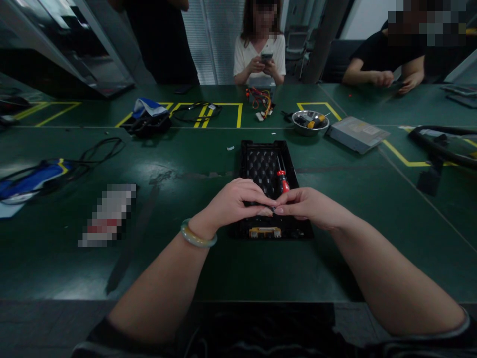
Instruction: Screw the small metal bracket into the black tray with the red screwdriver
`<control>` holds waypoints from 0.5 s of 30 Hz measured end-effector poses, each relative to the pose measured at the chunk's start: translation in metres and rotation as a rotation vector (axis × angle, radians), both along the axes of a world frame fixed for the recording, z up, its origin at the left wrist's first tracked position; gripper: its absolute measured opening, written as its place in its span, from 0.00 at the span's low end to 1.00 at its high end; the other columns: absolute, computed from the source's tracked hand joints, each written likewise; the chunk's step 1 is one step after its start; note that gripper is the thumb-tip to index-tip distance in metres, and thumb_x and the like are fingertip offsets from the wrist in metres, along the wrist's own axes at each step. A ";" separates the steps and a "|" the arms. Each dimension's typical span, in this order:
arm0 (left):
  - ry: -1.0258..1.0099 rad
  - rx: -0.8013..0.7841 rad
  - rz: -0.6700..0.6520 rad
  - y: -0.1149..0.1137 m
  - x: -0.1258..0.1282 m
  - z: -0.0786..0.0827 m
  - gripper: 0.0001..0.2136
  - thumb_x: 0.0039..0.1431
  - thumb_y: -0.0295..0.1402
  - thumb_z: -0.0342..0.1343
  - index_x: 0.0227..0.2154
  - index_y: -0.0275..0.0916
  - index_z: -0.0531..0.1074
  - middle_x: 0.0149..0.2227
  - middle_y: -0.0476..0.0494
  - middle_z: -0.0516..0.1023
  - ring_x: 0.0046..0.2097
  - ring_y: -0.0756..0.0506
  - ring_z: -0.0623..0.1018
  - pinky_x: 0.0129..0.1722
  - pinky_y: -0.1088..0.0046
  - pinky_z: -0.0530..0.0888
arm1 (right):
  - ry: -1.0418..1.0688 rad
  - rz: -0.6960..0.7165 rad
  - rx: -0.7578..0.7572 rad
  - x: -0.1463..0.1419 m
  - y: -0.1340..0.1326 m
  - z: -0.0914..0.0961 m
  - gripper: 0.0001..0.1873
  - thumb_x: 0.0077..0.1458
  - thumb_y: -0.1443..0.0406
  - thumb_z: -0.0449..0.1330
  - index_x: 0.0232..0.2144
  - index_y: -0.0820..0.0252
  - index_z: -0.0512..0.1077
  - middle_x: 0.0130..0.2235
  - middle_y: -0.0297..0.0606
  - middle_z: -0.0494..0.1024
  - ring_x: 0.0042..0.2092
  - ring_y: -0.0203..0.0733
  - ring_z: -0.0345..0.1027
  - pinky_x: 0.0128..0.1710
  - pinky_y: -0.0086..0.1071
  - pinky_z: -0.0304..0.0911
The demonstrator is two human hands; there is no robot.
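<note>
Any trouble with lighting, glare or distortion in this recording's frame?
Head view: dim overall, pale glare on the glossy green tabletop; head view: the pale-framed glass partition leans, probably lens distortion; head view: pixel blocks hide the flat white-and-red item; head view: the small dark piece at the left hand's and right hand's fingertips is indistinct.

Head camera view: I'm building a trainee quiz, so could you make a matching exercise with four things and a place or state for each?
Things
1. Red-and-black-handled screwdriver
2. Round, shiny metal bowl
3. Round, pale greenish bangle
4. Flat, grey metal box

Places or states
A. Around the wrist of the left hand
B. Just right of the bowl
C. Lying in the black plastic case
D. Holding yellow and black items

Pairs: 1-C, 2-D, 3-A, 4-B
</note>
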State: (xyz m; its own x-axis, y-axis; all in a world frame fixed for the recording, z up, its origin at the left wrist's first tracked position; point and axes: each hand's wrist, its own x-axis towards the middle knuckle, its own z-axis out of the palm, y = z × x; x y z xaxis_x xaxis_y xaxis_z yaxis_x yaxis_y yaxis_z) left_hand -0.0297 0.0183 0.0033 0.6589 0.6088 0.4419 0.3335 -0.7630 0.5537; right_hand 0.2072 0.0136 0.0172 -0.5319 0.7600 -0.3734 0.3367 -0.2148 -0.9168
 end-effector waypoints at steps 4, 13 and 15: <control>-0.011 -0.004 -0.003 0.000 0.001 -0.001 0.09 0.62 0.38 0.59 0.43 0.48 0.79 0.37 0.49 0.82 0.40 0.49 0.78 0.44 0.69 0.70 | -0.025 -0.008 0.035 0.000 0.001 -0.001 0.19 0.44 0.52 0.69 0.33 0.61 0.78 0.22 0.26 0.66 0.23 0.26 0.48 0.23 0.29 0.37; -0.020 -0.030 0.029 -0.004 0.006 0.001 0.06 0.61 0.33 0.59 0.40 0.44 0.78 0.37 0.49 0.80 0.40 0.48 0.77 0.46 0.68 0.71 | -0.049 -0.073 0.038 -0.002 0.000 -0.004 0.21 0.43 0.50 0.69 0.33 0.60 0.78 0.20 0.26 0.63 0.21 0.26 0.47 0.20 0.28 0.38; -0.010 -0.049 0.036 -0.005 0.007 0.003 0.05 0.61 0.32 0.59 0.39 0.42 0.78 0.37 0.49 0.80 0.41 0.49 0.77 0.46 0.68 0.71 | -0.068 -0.073 0.062 -0.003 0.000 -0.002 0.20 0.45 0.51 0.68 0.34 0.60 0.78 0.22 0.28 0.67 0.22 0.27 0.52 0.19 0.26 0.43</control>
State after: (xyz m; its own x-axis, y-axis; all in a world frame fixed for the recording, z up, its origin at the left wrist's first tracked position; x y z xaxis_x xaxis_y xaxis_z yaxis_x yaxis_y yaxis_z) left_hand -0.0227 0.0129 0.0062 0.6320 0.6529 0.4175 0.3546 -0.7227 0.5933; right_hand 0.2044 0.0138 0.0148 -0.4498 0.8185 -0.3574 0.3840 -0.1841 -0.9048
